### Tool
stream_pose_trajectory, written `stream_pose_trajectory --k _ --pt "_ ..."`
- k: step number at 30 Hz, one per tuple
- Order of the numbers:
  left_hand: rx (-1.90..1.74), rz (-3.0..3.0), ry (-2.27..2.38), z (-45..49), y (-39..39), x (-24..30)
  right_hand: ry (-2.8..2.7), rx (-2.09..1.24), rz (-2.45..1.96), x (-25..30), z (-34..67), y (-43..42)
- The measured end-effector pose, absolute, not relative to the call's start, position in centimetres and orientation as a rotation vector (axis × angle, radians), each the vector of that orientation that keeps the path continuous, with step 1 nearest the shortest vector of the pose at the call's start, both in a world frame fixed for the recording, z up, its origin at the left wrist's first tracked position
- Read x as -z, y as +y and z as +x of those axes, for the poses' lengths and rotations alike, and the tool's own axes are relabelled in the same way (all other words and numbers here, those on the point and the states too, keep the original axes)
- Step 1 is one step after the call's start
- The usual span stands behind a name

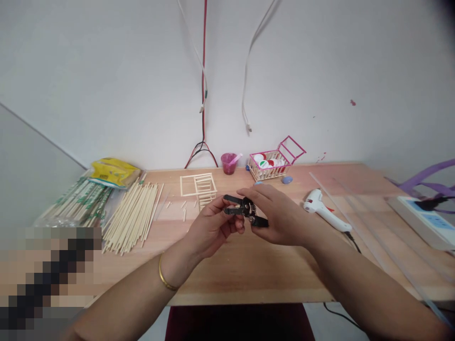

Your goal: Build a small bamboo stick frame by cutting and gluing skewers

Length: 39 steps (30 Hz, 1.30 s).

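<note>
Black wire strippers point(244, 207) are held over the middle of the table, their two dark prongs pointing left and a coil spring showing near the pivot. My right hand point(275, 210) is closed round the right end, where one black handle sticks out below the fingers. My left hand point(216, 225) is closed at the prong end, thumb and fingers against the tool; whether a small piece is also pinched there is hidden. Just behind my left hand stands a small frame of glued wooden sticks point(204, 183), partly covered by it. Short cut stick pieces point(184, 215) lie nearby.
Loose wooden sticks point(131, 218) lie at left beside packaged sticks point(80, 201) and a yellow packet point(114, 171). Behind are a pink cup point(229, 163) and a stick basket point(272, 165) with bottles. A glue gun point(325, 208), clear rods and a power strip point(423, 220) occupy the right.
</note>
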<state>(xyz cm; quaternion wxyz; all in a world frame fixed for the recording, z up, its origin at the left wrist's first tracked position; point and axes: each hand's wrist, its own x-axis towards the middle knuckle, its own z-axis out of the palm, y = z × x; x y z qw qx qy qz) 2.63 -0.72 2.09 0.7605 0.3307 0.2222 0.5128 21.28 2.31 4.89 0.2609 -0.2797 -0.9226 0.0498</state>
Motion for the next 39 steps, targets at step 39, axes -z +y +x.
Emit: stream_pose_trajectory --k 39 --pt "-1.237 0.904 0.619 2.4 -0.4 -1.7 -2.454 -0.055 -0.764 -4.4 20.6 2.6"
